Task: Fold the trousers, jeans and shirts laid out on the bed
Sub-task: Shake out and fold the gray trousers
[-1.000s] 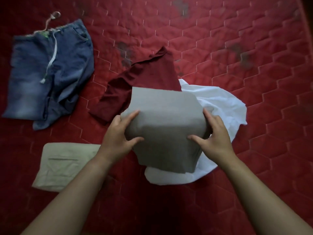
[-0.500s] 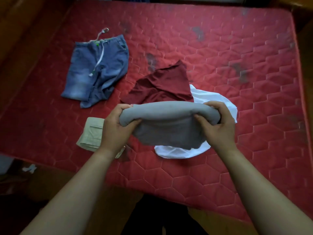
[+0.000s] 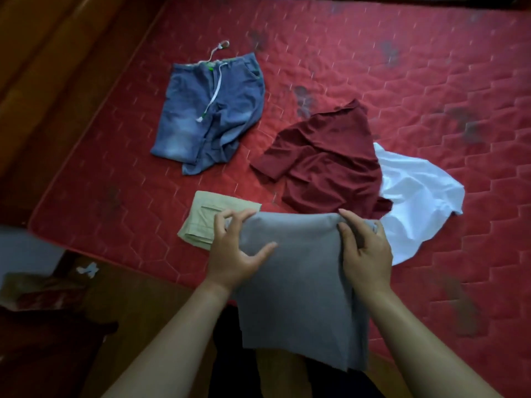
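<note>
A grey garment (image 3: 298,285) hangs folded in front of me over the bed's near edge. My left hand (image 3: 234,251) pinches its top left corner and my right hand (image 3: 363,251) grips its top right corner. Behind my left hand lies a folded beige pair of trousers (image 3: 205,216). A crumpled maroon shirt (image 3: 327,165) lies mid-bed, partly over a white shirt (image 3: 416,193) to its right. Blue jeans (image 3: 209,110) with a white drawstring lie loosely at the left.
The red quilted mattress (image 3: 402,67) fills most of the view, its near edge running below my hands. Wooden floor (image 3: 51,81) lies to the left. A dark piece of furniture (image 3: 43,340) and a scrap of paper (image 3: 89,268) sit at the lower left.
The grey garment has been lifted off the white shirt and drawn toward me; it now hangs lower over the bed edge. The view has pulled back, showing more of the bed.
</note>
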Demonstrator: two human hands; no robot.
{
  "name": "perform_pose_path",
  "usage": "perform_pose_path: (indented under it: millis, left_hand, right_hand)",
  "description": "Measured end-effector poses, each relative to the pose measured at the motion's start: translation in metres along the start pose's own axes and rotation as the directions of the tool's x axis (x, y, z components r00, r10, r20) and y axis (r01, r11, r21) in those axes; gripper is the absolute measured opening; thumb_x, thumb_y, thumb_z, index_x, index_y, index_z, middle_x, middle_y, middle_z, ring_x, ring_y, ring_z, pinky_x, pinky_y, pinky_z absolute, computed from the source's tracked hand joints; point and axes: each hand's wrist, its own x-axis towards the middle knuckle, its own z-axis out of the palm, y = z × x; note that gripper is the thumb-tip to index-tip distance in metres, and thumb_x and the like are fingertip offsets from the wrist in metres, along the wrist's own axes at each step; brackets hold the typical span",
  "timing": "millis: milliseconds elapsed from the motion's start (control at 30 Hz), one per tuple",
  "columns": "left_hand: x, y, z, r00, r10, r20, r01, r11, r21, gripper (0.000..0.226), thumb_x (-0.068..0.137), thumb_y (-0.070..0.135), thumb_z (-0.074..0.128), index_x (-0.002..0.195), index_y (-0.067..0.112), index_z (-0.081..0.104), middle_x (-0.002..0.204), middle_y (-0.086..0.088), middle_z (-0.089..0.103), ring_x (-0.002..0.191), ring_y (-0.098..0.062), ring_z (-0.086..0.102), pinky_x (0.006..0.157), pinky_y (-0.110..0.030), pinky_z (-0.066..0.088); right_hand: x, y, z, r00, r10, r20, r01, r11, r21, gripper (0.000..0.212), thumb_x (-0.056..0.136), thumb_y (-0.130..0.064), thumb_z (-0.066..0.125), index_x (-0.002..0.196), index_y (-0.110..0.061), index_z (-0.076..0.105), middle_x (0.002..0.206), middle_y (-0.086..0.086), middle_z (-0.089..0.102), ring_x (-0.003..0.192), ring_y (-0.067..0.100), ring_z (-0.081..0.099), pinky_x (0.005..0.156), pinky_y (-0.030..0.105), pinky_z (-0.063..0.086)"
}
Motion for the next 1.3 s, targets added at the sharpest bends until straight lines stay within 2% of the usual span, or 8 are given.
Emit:
perform_pose_path:
  millis: [233,433,600,667,867,1000,1200,1300]
  left_hand:
    - [0.056,-0.120,-0.028,0.993,-0.044,0.109,0.046,0.999,-0.019,0.048,0.067,0.021,0.081,0.111,0.022,0.062,0.108,0.000,0.053,0.090,0.012,0.045,0.083,0.004,0.028]
    - [0.158,-0.203,-0.060,0.997,-0.012,0.071,0.010,1.000,0.020,0.055,0.066,0.030,0.081,0.116,0.024,0.059,0.110,0.004,0.054,0.095,0.002,0.045,0.083,0.000,0.030]
    - [0.196,-0.293,-0.023,0.880,-0.407,0.246,0.383,0.913,0.139,0.079,0.082,0.030,0.068,0.145,0.013,0.023,0.143,-0.016,0.034,0.130,-0.026,0.036,0.104,-0.026,0.027]
    - [0.183,-0.321,-0.008,0.820,-0.457,0.345,0.380,0.885,0.270,0.079,0.085,0.028,0.065,0.147,0.009,0.020,0.143,-0.022,0.032,0.130,-0.035,0.035,0.105,-0.031,0.027]
    - [0.156,-0.340,0.007,0.928,-0.343,0.144,0.268,0.884,0.383,0.075,0.085,0.041,0.061,0.145,0.017,0.024,0.131,-0.016,0.042,0.119,-0.035,0.042,0.097,-0.043,0.037]
    - [0.153,-0.337,0.005,0.912,-0.394,0.117,0.304,0.838,0.454,0.068,0.088,0.046,0.053,0.145,0.023,0.023,0.133,-0.012,0.046,0.121,-0.032,0.044,0.092,-0.048,0.038]
    - [0.161,-0.327,-0.004,0.989,-0.139,0.040,0.133,0.982,0.138,0.034,0.092,0.021,0.054,0.126,0.018,0.050,0.125,-0.005,0.057,0.111,-0.024,0.055,0.082,-0.022,0.037]
    - [0.158,-0.338,-0.001,0.963,-0.252,0.091,0.214,0.929,0.302,0.040,0.092,0.024,0.052,0.131,0.019,0.046,0.123,-0.012,0.052,0.109,-0.032,0.052,0.085,-0.033,0.041]
  right_hand:
    - [-0.011,-0.010,0.129,0.983,0.180,-0.034,-0.182,0.983,-0.034,0.025,0.090,-0.031,0.056,0.113,-0.040,0.064,0.096,-0.003,0.055,0.078,-0.005,0.045,0.075,0.012,0.032]
    - [0.039,-0.031,0.247,0.968,0.244,-0.060,-0.242,0.970,0.036,0.026,0.090,-0.031,0.057,0.115,-0.034,0.063,0.100,-0.001,0.060,0.086,-0.001,0.048,0.078,0.009,0.030]
    - [0.076,0.006,0.332,0.914,0.369,0.167,-0.346,0.926,-0.153,0.057,0.090,-0.031,0.056,0.142,-0.019,0.034,0.130,0.013,0.036,0.111,0.025,0.048,0.093,0.023,0.033]
    - [0.070,0.025,0.350,0.874,0.414,0.254,-0.329,0.889,-0.317,0.065,0.090,-0.032,0.056,0.145,-0.015,0.025,0.139,0.017,0.028,0.122,0.036,0.040,0.101,0.037,0.034]
    - [0.024,0.030,0.360,0.951,0.295,0.095,-0.211,0.841,-0.498,0.063,0.088,-0.036,0.056,0.144,-0.019,0.030,0.133,0.012,0.041,0.121,0.032,0.034,0.094,0.050,0.035]
    - [0.009,0.022,0.364,0.934,0.345,0.096,-0.268,0.852,-0.450,0.061,0.090,-0.034,0.054,0.143,-0.017,0.031,0.125,0.015,0.045,0.108,0.033,0.041,0.092,0.042,0.036]
    - [0.015,0.021,0.362,0.956,0.292,-0.022,-0.292,0.946,-0.143,0.045,0.091,-0.016,0.054,0.134,-0.021,0.041,0.133,0.003,0.048,0.112,0.014,0.047,0.088,0.027,0.036]
    - [0.015,0.029,0.359,0.946,0.321,-0.048,-0.322,0.914,-0.246,0.048,0.090,-0.020,0.057,0.135,-0.019,0.042,0.127,0.007,0.047,0.111,0.022,0.048,0.086,0.029,0.038]
